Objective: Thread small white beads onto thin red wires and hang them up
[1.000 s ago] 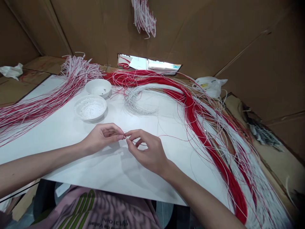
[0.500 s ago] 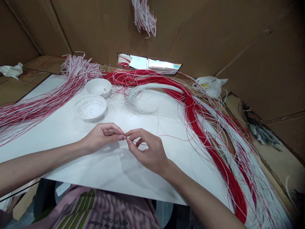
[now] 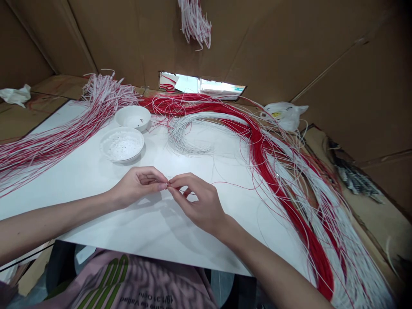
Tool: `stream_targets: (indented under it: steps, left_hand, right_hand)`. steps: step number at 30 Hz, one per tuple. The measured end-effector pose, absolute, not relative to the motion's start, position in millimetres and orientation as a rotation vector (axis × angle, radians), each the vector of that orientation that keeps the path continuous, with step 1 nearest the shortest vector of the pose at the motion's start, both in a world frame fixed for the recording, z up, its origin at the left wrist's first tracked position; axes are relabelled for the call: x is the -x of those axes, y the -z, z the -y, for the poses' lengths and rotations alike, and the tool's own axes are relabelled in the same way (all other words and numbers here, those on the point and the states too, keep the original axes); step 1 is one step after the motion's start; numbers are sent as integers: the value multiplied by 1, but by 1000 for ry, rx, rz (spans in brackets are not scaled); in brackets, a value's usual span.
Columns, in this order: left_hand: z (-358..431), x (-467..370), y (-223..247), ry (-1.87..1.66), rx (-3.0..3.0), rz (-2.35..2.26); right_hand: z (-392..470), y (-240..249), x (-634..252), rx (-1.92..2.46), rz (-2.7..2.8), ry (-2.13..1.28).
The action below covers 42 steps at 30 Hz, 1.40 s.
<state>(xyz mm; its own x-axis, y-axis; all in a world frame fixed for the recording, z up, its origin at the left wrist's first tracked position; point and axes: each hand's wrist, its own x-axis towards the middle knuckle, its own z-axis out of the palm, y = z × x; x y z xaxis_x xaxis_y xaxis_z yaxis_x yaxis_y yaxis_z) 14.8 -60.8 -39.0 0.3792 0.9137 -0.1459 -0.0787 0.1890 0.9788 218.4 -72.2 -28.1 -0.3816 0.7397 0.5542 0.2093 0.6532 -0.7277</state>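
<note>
Thumb and fingertips of my left hand (image 3: 140, 184) pinch together above the white table (image 3: 135, 231). My right hand (image 3: 198, 201) meets it fingertip to fingertip, also closed in a pinch. Between them run thin cords (image 3: 222, 183), a red one trailing right towards the bundles; the ends at the fingertips are mostly hidden. Just beyond my left hand is a white bowl (image 3: 106, 155) of small white pieces, which look like beads. Behind it sits a second white bowl (image 3: 120, 122) with a few tiny dark bits inside.
A bundle of red and white cords (image 3: 80, 128) with thick white ends lies left. Long red cords (image 3: 262, 159) and white cords (image 3: 189, 133) curve along the back and right. Cardboard walls (image 3: 289, 47) surround the table. A plastic bag (image 3: 288, 116) sits back right.
My right fingertips have come slightly closer to my left ones, covering more of the cord between them. The bowls and bundles have stayed in place.
</note>
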Motion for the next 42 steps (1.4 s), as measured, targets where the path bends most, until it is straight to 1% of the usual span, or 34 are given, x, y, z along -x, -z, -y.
stream_targets:
  steps: [12, 17, 20, 27, 32, 36, 40, 42]
  left_hand:
    - [63, -19, 36, -892, -1262, -945]
    - [63, -20, 34, -863, -1371, -1027]
    - [64, -19, 35, -846, -1589, -1045]
    - [67, -17, 38, -983, -2077, -980]
    - [69, -19, 40, -1077, -2193, -973]
    - [68, -19, 39, -1098, -2177, -1058]
    - [64, -15, 38, -1072, -2096, -1239]
    - [62, -15, 37, -1053, -2069, -1278]
  right_hand:
    - [72, 31, -219, 779, 1946, -720]
    - [67, 35, -222, 842, 2019, -524]
    - [66, 37, -223, 867, 2055, -435]
    - [66, 42, -223, 869, 2085, -480]
    - [65, 40, -223, 907, 2049, -637]
    - [59, 32, -228, 1064, 2084, -646]
    - [49, 27, -238, 1292, 2183, -451]
    - [46, 27, -240, 1367, 2193, -406]
